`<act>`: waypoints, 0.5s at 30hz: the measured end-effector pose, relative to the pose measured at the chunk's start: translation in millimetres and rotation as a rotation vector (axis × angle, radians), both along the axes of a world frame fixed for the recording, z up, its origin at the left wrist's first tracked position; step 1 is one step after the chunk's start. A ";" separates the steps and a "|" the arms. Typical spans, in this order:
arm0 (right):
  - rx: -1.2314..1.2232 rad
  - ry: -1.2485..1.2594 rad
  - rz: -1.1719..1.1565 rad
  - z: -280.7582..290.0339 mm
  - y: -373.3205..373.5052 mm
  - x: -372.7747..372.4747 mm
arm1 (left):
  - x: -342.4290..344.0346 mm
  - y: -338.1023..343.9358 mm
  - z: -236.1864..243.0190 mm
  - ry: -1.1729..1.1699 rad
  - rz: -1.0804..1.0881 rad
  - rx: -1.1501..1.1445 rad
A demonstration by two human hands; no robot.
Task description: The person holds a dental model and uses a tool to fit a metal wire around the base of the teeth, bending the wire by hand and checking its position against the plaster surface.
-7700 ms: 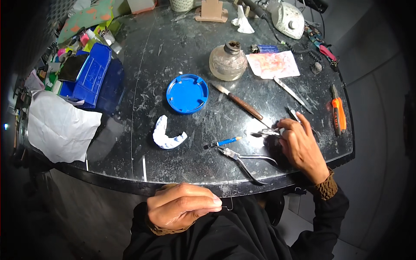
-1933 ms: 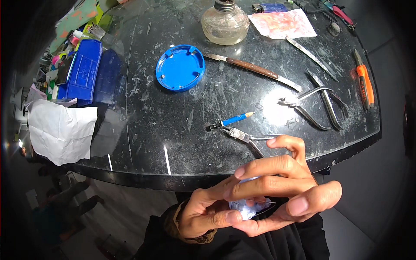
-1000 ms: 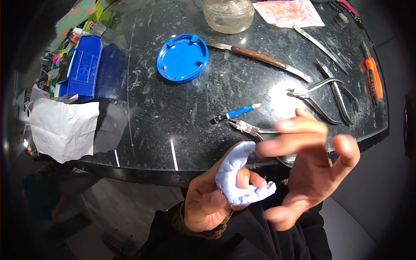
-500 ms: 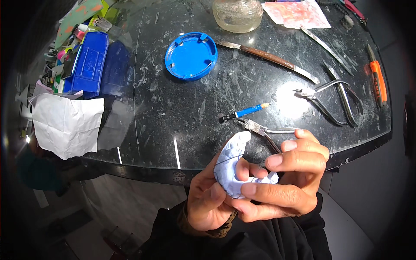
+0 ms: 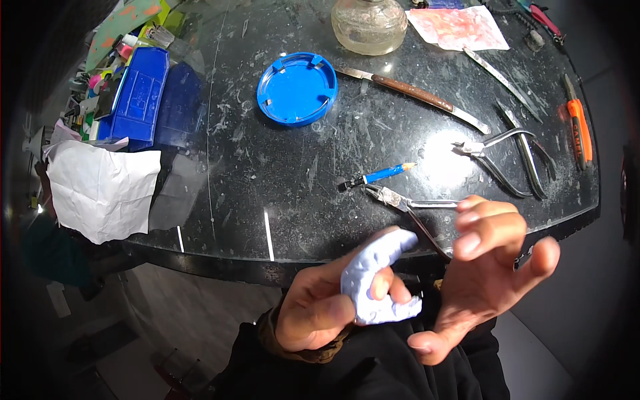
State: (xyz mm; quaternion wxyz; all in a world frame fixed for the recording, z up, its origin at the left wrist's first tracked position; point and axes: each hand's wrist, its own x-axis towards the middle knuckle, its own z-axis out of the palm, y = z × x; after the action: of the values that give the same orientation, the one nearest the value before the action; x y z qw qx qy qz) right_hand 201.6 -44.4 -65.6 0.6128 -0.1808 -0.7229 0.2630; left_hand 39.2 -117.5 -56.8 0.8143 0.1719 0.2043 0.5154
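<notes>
Left hand [image 5: 317, 313] has its fingers clamped on the pale U-shaped dental cast [image 5: 363, 267]. Cast is in front of the torso, just off the near edge of the dark surface [image 5: 267, 173]; thumb on its outer side, fingertips showing inside the curve. Right hand [image 5: 483, 287] is just right of the cast, fingers spread apart, nothing visible between them. Its fingertips overlap one handle of the near pliers [image 5: 392, 197] in view; can't tell if they touch. Blue pencil [image 5: 387, 173] lies just beyond those pliers. Second pliers [image 5: 473, 149] sit farther right, handles crossing a metal tool [image 5: 532, 170]. Wooden-handled knife [image 5: 413, 91] lies behind, tip near the round blue lid [image 5: 297, 90]. Orange-handled cutter [image 5: 580, 133] at far right.
</notes>
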 end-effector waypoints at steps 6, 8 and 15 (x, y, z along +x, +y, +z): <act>-0.092 0.102 0.458 -1.7 -6.0 -4.2 | -30.4 7.7 -5.1 -0.061 -0.492 0.137; -0.136 -0.066 0.486 14.7 -3.9 -2.5 | -35.5 10.5 -6.6 -0.092 -0.592 0.145; -0.142 -0.169 0.470 25.2 -14.2 3.7 | -31.1 15.8 -0.8 0.004 -0.662 0.202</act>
State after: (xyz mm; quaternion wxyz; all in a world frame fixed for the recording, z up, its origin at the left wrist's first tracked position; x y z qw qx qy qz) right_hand 205.3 -58.6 -40.4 0.4581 -0.0718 -0.7735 0.4321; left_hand 8.1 -101.7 -57.6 0.9159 0.3095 0.0872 0.2403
